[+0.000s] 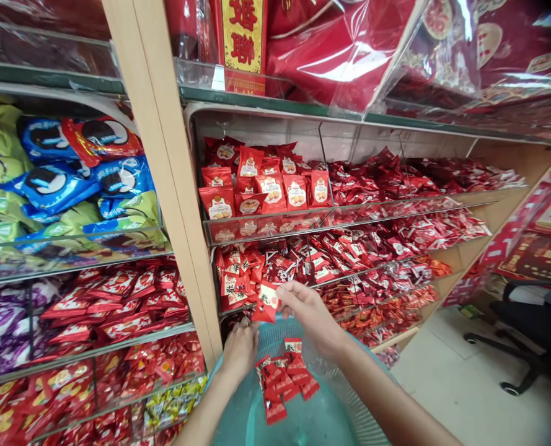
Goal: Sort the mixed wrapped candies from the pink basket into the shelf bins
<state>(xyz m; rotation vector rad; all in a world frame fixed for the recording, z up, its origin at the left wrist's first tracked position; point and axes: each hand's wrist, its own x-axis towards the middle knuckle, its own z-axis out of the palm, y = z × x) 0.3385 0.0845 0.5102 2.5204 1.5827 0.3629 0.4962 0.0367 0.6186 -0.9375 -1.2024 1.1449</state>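
Note:
A red and cream candy packet [268, 302] is pinched between the thumb and fingers of my right hand [310, 316], just above the rim of a teal mesh basket [326, 409]. My left hand [242, 347] is at the basket's far left rim with its fingers curled; what they grip is partly hidden, but the rim runs beneath them. Inside the basket lies a small heap of red packets [284, 378]. Similar red and cream packets [235, 288] fill the shelf compartment right behind the held packet.
Clear-fronted shelves [266, 226] of red packets stretch to the right. A wooden post [163, 155] divides them from shelves with blue packets [54, 186] on the left. A black wheeled chair [530, 334] stands on the pale floor at the right.

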